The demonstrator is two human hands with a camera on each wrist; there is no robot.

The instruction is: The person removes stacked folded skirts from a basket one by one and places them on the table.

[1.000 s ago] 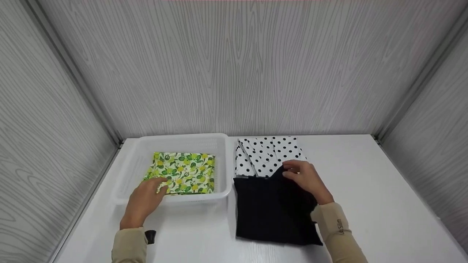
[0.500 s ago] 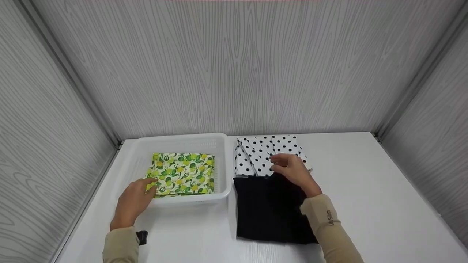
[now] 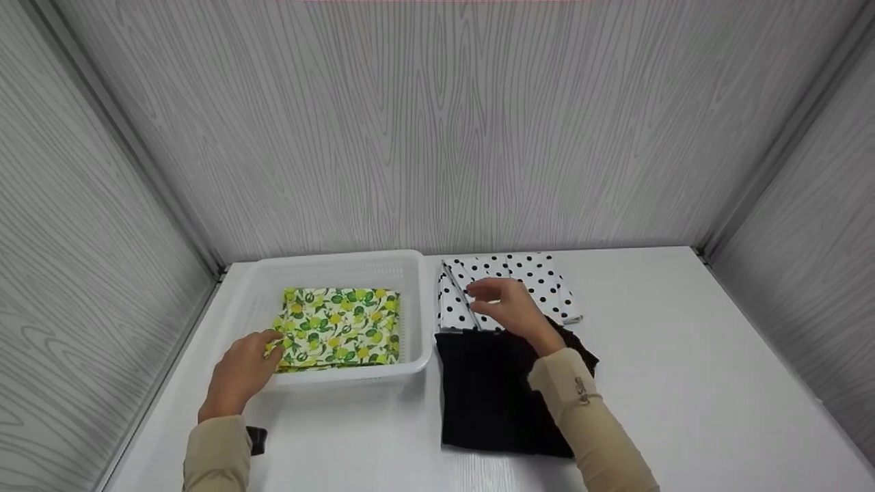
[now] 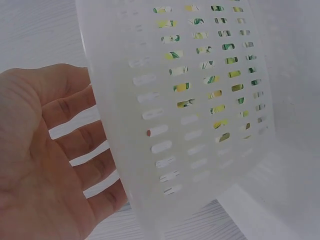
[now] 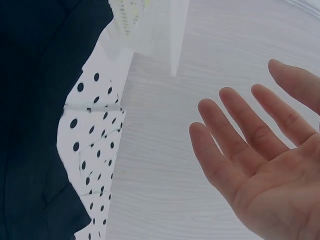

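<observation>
Fingers of your right hand (image 3: 513, 311) wide, empty over dotted cloth (image 3: 536, 275); left hand (image 3: 239, 369) loose over basket rim (image 3: 342, 376). Right sleeve (image 3: 591, 424), if dragged, could skew black cloth (image 3: 489, 403).

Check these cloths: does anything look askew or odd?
Yes: the black cloth looks askew. In the head view, a dark flap juts out past the right sleeve, breaking its otherwise fairly square outline.

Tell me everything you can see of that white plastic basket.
The white, translucent plastic basket is rectangular with rounded corners and a smooth rim; rows of slots pierce its walls. It stands upright on the white table, left of the black cloth. A folded white cloth with green and yellow print lies inside. The left hand is at its left front corner; contact is unclear.
</observation>
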